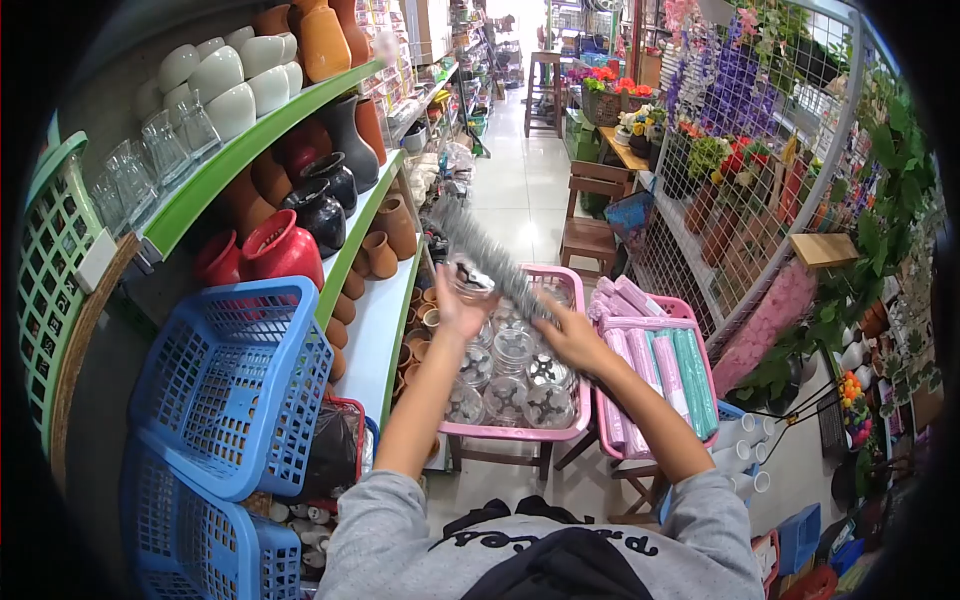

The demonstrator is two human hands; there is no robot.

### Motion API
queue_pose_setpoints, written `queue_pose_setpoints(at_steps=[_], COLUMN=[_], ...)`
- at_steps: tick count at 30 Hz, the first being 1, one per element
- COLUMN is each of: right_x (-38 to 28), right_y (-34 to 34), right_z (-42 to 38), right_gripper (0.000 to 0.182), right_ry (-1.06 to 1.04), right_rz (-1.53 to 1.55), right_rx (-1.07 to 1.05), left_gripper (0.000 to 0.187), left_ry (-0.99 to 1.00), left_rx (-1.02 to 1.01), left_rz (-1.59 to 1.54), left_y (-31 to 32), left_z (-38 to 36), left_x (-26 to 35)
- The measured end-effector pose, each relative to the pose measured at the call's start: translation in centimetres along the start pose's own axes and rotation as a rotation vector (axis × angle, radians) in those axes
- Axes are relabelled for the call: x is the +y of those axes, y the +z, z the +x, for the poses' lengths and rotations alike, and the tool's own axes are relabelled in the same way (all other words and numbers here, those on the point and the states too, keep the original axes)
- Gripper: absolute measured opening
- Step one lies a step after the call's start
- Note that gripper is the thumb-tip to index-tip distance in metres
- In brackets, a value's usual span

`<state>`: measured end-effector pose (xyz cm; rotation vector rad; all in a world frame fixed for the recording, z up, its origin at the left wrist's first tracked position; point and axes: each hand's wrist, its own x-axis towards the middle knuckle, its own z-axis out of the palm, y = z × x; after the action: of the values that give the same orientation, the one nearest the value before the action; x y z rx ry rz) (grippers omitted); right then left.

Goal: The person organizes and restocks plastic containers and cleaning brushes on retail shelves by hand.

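Observation:
My left hand point(462, 312) is wrapped round a small clear glass container point(470, 277), held up over the far left part of a pink basket point(520, 433). My right hand point(566, 336) grips the near end of a long grey fluffy duster point(490, 258), blurred by motion. The duster slants up and left, its length passing right beside the glass. Below both hands, the basket is filled with several round clear glass containers point(507, 398) with dark patterns showing through them.
Left, green-edged shelves point(270, 155) carry white bowls point(216, 72), red pots point(284, 247) and black vases point(314, 216). Blue baskets point(225, 400) stand near my left side. On the right, another pink basket holds wrapped pink and teal rolls point(650, 370). A wire rack point(760, 150) with flowers lines the aisle.

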<state>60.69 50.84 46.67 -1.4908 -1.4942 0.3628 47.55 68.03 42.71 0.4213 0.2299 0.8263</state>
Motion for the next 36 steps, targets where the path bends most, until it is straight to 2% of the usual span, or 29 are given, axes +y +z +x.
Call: queue_pose_setpoints(at_steps=[2, 3, 6, 7, 8, 10, 12, 14, 16, 18, 19, 24, 26, 28, 30, 31, 32, 34, 36], right_x=[-0.4, 0.1, 1.0, 0.4, -0.7, -2.8, -1.1, 0.1, -0.9, -2.4, -0.7, 3.4, 3.5, 1.3, 0.6, 0.5, 0.7, 1.1, 1.3], right_y=[-0.9, -1.1, -3.0, -3.9, -4.4, -4.8, -4.0, -3.8, -4.1, -4.0, -3.1, 0.3, 1.3, 0.7, 0.0, -0.5, -0.9, -1.8, -3.2], right_z=[-1.6, -2.0, -1.7, -1.5, -1.2, -1.1, -1.4, -1.4, -0.6, -0.5, -0.7, -1.0, -1.1, -1.3, -1.0, -1.1, -1.2, -1.4, -1.2], right_gripper=[0.052, 0.052, 0.052, 0.052, 0.052, 0.052, 0.053, 0.055, 0.056, 0.055, 0.056, 0.063, 0.067, 0.062, 0.052, 0.043, 0.043, 0.042, 0.041], right_ry=[0.085, -0.017, -0.129, 0.002, 0.004, 0.249, 0.193, -0.044, -0.083, 0.203, 0.139, 0.111, -0.072, -0.056, 0.151, 0.111, 0.114, -0.072, -0.108], right_rz=[-0.172, -0.173, -0.189, -0.226, -0.227, -0.455, -0.452, -0.255, -0.272, -0.433, -0.447, -0.382, -0.250, -0.224, -0.284, -0.283, -0.283, -0.224, -0.248], right_rx=[-0.296, -0.277, -0.266, -0.326, -0.326, -0.364, -0.347, -0.360, -0.381, -0.472, -0.452, -0.369, -0.206, -0.185, -0.233, -0.150, -0.150, -0.287, -0.342], left_gripper=[0.064, 0.063, 0.064, 0.064, 0.064, 0.064, 0.064, 0.066, 0.060, 0.060, 0.059, 0.063, 0.061, 0.059, 0.060, 0.061, 0.061, 0.061, 0.062], left_ry=[0.073, 0.017, 0.010, -0.004, -0.006, -0.004, -0.023, -0.007, -0.036, -0.033, -0.013, -0.030, -0.027, -0.004, -0.072, -0.068, -0.070, -0.116, -0.085], left_rx=[-0.090, -0.071, -0.044, -0.124, -0.125, -0.014, -0.003, -0.030, 0.007, -0.045, 0.025, -0.029, -0.138, -0.143, -0.028, 0.006, 0.007, -0.110, -0.182], left_rz=[-0.028, -0.048, -0.136, -0.160, -0.162, -0.110, -0.093, -0.038, -0.011, -0.026, -0.024, -0.045, -0.038, 0.006, 0.045, 0.054, 0.053, 0.036, 0.100], left_y=[-0.7, -0.9, -0.8, -1.1, -1.4, -1.4, -1.5, -2.1, -2.2, -2.0, -1.6, -2.5, -2.2, -1.5, -1.5, -1.5, -1.9, -2.0, -2.0], left_z=[1.4, 1.3, 1.2, 1.4, 1.6, 1.5, 1.6, 1.6, 1.4, 1.1, 0.6, 0.7, 0.4, -0.2, -0.6, -0.6, -0.3, -0.1, -0.8], left_x=[1.2, 1.5, 1.3, 1.3, 1.3, 1.1, 1.1, 1.2, 1.0, 0.4, 0.1, -0.8, -1.1, -1.1, -0.8, -0.7, -0.8, -0.4, -0.3])
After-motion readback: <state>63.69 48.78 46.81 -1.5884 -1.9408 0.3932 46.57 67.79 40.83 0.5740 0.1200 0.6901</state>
